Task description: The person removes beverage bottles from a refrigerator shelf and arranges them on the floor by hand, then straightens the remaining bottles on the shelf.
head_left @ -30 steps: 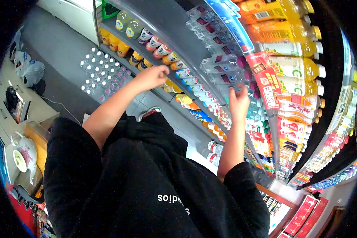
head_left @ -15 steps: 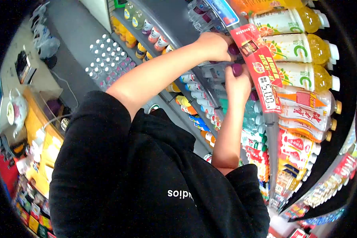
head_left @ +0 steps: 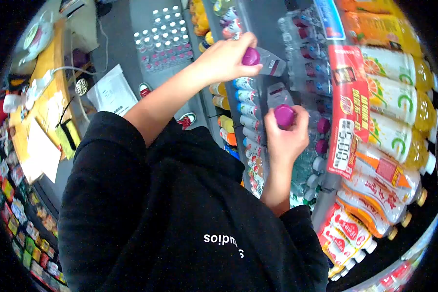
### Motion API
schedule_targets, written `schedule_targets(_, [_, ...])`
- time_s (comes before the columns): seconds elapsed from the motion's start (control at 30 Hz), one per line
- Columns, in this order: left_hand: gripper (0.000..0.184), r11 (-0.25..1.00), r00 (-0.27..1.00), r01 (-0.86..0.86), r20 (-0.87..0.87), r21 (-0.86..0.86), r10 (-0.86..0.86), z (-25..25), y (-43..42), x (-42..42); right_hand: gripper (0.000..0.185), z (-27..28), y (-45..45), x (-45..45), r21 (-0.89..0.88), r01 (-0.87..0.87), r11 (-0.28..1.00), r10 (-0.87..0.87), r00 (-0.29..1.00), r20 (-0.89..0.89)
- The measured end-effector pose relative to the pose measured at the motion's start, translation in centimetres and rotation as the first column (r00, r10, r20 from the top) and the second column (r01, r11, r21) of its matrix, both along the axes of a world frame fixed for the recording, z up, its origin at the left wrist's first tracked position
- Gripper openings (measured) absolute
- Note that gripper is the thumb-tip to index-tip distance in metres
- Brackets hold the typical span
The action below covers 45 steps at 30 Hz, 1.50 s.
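My left hand point(head_left: 228, 58) is closed around the top of a clear water bottle with a purple cap point(head_left: 251, 56). The bottle's transparent body and small label extend to the right, away from the fingers. My right hand point(head_left: 288, 136) grips a second clear water bottle by its purple cap point(head_left: 284, 116), with part of its body visible beyond the cap. Both bottles are held in front of the shelf, apart from each other. Close by on that shelf lie more clear water bottles point(head_left: 309, 63) with purple caps, near my right hand.
A red price strip point(head_left: 348, 102) runs along the shelf edge at right, with yellow juice bottles point(head_left: 394, 92) beyond it. Lower shelves hold small bottles point(head_left: 248, 97). Many purple-labelled bottles point(head_left: 163, 41) stand on the floor near a white package point(head_left: 113, 92). A wooden counter point(head_left: 53, 92) is at left.
Both hands have come away from under the price strip, each bringing a purple-capped bottle out from the shelf. My left hand went up and left. The view has shifted, showing more floor.
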<state>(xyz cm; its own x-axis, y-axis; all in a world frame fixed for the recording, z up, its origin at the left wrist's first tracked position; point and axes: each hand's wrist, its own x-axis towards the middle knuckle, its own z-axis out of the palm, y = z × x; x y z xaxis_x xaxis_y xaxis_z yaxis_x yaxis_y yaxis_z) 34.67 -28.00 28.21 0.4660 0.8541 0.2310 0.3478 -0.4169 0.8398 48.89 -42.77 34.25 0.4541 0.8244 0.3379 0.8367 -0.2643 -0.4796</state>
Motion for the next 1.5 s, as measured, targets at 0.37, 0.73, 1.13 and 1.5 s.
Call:
schedule_targets(0.37, [0.047, 0.965, 0.971, -0.025, 0.224, -0.261, 0.086, -1.6, -2.7, -0.9, 0.037, -1.2, 1.5, 2.2, 0.042, -0.001, 0.999, 0.003, 0.999, -0.037])
schedule_targets(0.73, [0.040, 0.943, 0.961, 0.174, 0.159, 0.284, -0.225, 2.0, 0.3, 10.1, 0.043, 0.9, 2.4, 2.5, 0.026, 0.059, 0.998, -0.062, 0.989, 0.136])
schedule_targets(1.13, [0.048, 0.967, 0.959, 0.188, 0.181, 0.172, -0.219, 1.9, 1.6, 12.5, 0.065, 2.4, 2.2, 3.3, -0.217, 0.242, 0.946, -0.220, 0.968, 0.122])
schedule_targets(1.5, [0.043, 0.956, 0.900, 0.294, 0.330, 0.021, -0.284, -3.6, 3.7, 10.0, 0.046, 0.9, 6.8, -1.2, -0.050, 0.116, 0.992, -0.124, 0.964, -0.235])
